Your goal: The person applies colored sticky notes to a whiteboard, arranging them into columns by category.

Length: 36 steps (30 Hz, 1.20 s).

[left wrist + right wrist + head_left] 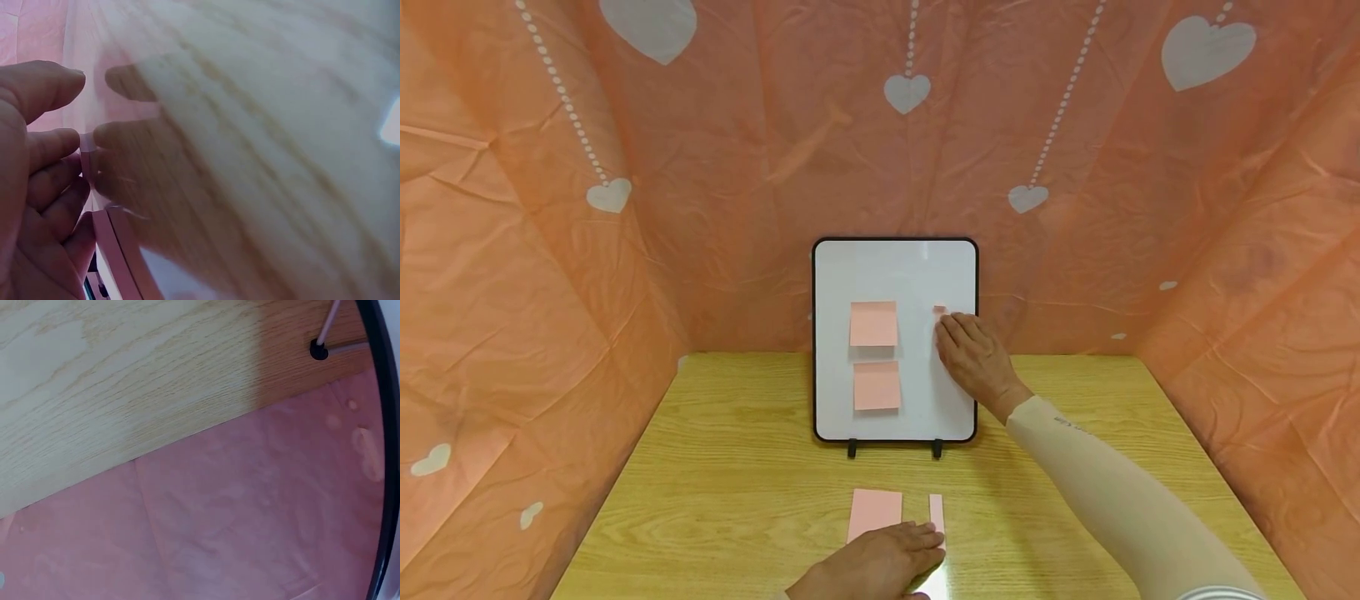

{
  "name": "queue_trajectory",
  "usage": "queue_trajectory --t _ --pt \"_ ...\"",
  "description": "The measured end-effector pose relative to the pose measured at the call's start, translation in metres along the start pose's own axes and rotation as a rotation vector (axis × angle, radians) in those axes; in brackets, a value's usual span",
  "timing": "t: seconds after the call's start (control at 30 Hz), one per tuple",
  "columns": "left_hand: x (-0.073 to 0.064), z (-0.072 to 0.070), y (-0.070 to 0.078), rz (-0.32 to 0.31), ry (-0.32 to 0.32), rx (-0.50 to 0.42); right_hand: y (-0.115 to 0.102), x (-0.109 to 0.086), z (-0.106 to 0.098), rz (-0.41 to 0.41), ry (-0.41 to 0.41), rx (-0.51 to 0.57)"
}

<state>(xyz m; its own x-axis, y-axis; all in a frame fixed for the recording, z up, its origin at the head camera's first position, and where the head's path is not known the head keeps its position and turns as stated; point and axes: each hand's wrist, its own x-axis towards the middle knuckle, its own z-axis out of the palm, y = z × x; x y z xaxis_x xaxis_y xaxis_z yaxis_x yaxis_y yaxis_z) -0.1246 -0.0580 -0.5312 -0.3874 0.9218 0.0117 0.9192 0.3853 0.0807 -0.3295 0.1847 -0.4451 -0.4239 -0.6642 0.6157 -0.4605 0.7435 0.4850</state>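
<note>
A small whiteboard [917, 275] with a black frame stands upright on the wooden table. Two square pink sticky notes [873, 324] are stuck one above the other on its left half. My right hand [976, 357] lies against the board's right side, fingers extended, just below a short pink paper strip [939, 308]; the fingers partly hide that strip. Down on the table, my left hand [880, 562] rests with fairly straight fingers on a narrow pale-pink strip [936, 508]. Beside it, a square pink note pad [876, 510] is partly covered by the same hand.
Two black feet [937, 448] hold up the board's lower edge. Orange cloth with white hearts [907, 93] hangs behind and on both sides of the table [737, 467]. In the right wrist view, the board's black edge [389, 425] runs down the right side.
</note>
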Motion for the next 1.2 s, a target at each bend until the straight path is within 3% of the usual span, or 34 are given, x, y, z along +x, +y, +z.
queue_trajectory --t 0.3,0.77,0.93,1.2 --pt "0.005 -0.003 0.001 0.02 0.012 0.04 -0.004 -0.005 0.009 0.012 0.061 0.002" --pt "0.013 0.0 -0.003 0.089 0.193 0.098 -0.006 -0.011 0.013 0.018 0.031 -0.011" --pt "0.014 0.0 -0.004 0.076 0.174 0.141 -0.007 -0.014 0.014 0.025 0.063 -0.025" --pt "0.014 -0.003 -0.004 0.031 0.117 0.036 -0.008 -0.015 0.015 0.028 0.058 -0.023"
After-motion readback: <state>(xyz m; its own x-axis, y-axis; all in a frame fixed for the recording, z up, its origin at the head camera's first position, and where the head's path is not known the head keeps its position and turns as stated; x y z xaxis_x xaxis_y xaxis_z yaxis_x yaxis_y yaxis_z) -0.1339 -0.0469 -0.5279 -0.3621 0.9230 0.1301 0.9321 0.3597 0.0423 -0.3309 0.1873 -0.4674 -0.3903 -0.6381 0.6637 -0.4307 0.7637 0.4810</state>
